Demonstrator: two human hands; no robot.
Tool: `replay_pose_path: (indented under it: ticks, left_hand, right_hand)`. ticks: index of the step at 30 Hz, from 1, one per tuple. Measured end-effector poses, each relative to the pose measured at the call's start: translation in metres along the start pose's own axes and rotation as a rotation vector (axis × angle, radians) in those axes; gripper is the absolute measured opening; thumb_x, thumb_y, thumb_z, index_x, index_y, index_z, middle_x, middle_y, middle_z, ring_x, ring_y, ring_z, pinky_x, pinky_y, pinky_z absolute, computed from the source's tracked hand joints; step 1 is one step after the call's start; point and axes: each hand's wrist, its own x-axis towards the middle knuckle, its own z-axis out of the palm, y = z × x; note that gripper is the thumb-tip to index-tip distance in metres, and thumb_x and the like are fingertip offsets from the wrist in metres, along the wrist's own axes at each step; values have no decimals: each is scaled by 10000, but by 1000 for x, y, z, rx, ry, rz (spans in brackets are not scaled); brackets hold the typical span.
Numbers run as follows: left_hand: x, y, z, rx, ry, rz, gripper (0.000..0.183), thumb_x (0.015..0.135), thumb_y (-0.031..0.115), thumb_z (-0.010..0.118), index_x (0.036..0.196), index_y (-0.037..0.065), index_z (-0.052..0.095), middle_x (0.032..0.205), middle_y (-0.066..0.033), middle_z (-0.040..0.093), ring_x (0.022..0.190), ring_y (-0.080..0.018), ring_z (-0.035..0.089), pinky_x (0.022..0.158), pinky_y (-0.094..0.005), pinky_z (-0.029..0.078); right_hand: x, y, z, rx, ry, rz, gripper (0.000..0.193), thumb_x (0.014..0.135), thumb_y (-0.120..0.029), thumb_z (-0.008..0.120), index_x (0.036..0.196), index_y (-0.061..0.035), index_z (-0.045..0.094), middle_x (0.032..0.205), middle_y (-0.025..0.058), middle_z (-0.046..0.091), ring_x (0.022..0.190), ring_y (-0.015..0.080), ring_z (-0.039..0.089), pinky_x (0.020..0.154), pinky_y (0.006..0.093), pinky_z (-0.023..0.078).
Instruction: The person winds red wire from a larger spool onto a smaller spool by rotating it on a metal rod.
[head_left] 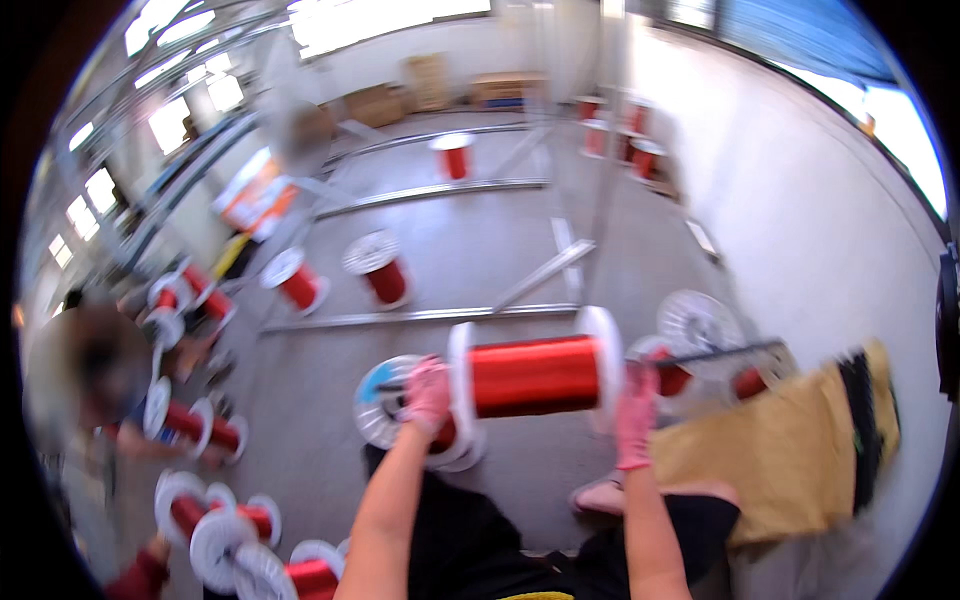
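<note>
A large spool of red wire (535,375) with white flanges is held level in front of me, its axis running left to right. My left hand (428,395), in a pink glove, is closed against the left flange. My right hand (636,415), also gloved in pink, presses on the right flange; its fingers are partly hidden and blurred. Just behind and below my left hand stands another wire spool (380,408) with a blue label on its white top. Beyond my right hand are more spools, one with a white ribbed flange (697,322).
Metal frame bars (420,318) lie across the grey floor, with upright spools (378,268) among them. Brown sheeting (760,455) lies at my right by the white wall (800,230). Several spools (222,550) crowd the left, near blurred people. Cardboard boxes (375,105) stand at the back.
</note>
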Motion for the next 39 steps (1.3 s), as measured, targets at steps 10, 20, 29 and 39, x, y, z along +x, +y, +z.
replay_pose_path:
  ticks: [10, 20, 29, 39]
  left_hand:
    - [0, 14, -28, -279, -15, -155, 584, 930, 364, 311, 580, 39, 647, 709, -162, 641, 886, -286, 602, 947, -348, 380]
    - [1, 13, -31, -388, -59, -211, 594, 917, 394, 323, 562, 39, 641, 673, -139, 641, 948, -291, 577, 921, -339, 398]
    - [1, 11, -31, -396, -65, -198, 556, 895, 374, 361, 526, 47, 617, 631, -124, 626, 866, -281, 581, 848, -352, 425]
    - [8, 14, -31, -350, -233, -185, 515, 888, 368, 375, 551, 81, 637, 610, -102, 623, 816, -246, 592, 900, -324, 388]
  right_hand:
    - [17, -31, 13, -382, -258, 133, 438, 882, -332, 543, 1112, 41, 546, 950, 219, 616, 876, 325, 583, 800, 387, 427]
    - [35, -26, 10, -392, -247, 148, 499, 860, -367, 555, 1148, 41, 550, 1068, 215, 603, 958, 322, 571, 865, 384, 408]
    - [74, -11, -24, -582, -255, 128, 611, 845, -415, 561, 1229, 54, 484, 1141, 220, 575, 1068, 299, 543, 921, 368, 384]
    - [160, -38, 12, -665, -647, 178, 563, 874, -435, 491, 1132, 63, 537, 1094, 207, 584, 986, 284, 550, 902, 346, 385]
